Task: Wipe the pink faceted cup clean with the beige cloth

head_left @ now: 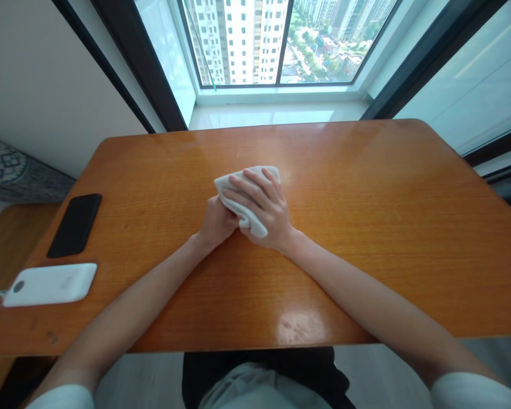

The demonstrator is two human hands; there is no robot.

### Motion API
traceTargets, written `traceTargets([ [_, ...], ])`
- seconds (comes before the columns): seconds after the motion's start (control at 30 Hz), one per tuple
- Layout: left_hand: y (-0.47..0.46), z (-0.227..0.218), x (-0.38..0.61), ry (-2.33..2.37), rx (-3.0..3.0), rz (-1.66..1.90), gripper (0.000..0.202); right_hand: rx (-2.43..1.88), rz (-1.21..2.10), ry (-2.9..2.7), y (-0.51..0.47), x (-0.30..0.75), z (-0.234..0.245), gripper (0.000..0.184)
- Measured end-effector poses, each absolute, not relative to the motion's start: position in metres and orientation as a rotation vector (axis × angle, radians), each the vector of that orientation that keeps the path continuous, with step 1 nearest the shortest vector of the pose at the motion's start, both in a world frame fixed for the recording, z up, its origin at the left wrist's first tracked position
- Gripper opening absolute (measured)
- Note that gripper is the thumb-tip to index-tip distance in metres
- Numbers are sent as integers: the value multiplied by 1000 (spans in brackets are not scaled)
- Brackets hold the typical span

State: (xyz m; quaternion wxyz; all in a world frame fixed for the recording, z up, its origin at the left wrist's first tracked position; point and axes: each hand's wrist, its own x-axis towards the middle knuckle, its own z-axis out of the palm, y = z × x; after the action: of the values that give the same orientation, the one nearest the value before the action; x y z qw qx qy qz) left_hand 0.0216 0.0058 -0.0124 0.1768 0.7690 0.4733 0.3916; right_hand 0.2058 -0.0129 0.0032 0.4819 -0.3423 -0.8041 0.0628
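A folded white cloth (pixel 249 215) is held between my two hands above the middle of the wooden table (pixel 366 227). My right hand (pixel 270 207) lies over the cloth from the right, fingers spread across its top and the cloth's lower corner poking out near the palm. From the left, my left hand (pixel 220 218) grips the cloth at its underside. Most of its fingers are hidden by the cloth. Whether the cloth touches the tabletop I cannot tell.
Near the table's left edge lie a black phone (pixel 74 225) and, closer to me, a white flat device (pixel 50 285) with a round dark spot. Behind the table's far edge are a window sill (pixel 281 113) and a window. A wooden bench (pixel 19 238) stands at the left.
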Motion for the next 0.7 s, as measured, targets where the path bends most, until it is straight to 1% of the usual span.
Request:
traceTargets([
  [0.03,4,-10,23,1333,2186,1116,50,-886,214,-1846,-11,205,2,53],
  [0.1,1,-4,25,1317,2172,1159,68,-979,347,-1556,-6,205,-1,56],
  [0.17,0,-1,25,1310,2159,1201,75,-994,406,-1422,-4,205,-3,56],
  [0.2,1,-1,24,1301,2152,1207,72,-971,379,-1465,-4,205,-2,56],
  [0.23,2,-3,22,1292,2146,1204,65,-929,318,-1572,-6,205,-1,54],
  [0.3,5,-8,19,1285,2140,1174,45,-805,148,-1825,-10,207,2,50],
  [0.33,6,-11,18,1289,2141,1158,39,-746,75,-1907,-12,207,3,48],
  [0.37,7,-12,18,1296,2143,1148,37,-710,40,-1939,-12,208,4,47],
  [0.4,6,-11,18,1307,2142,1151,39,-705,53,-1920,-11,208,4,47],
  [0.43,5,-10,20,1318,2138,1162,46,-730,109,-1854,-9,208,3,47],
  [0.5,2,-4,24,1323,2134,1188,69,-835,288,-1633,-4,208,0,49],
  [0.57,-1,0,25,1307,2134,1204,80,-915,423,-1477,-1,208,-3,53],
  [0.63,0,-2,24,1280,2123,1186,78,-916,381,-1549,-4,208,-2,54],
  [0.7,3,-8,20,1259,2106,1143,65,-838,176,-1797,-10,208,1,53],
])
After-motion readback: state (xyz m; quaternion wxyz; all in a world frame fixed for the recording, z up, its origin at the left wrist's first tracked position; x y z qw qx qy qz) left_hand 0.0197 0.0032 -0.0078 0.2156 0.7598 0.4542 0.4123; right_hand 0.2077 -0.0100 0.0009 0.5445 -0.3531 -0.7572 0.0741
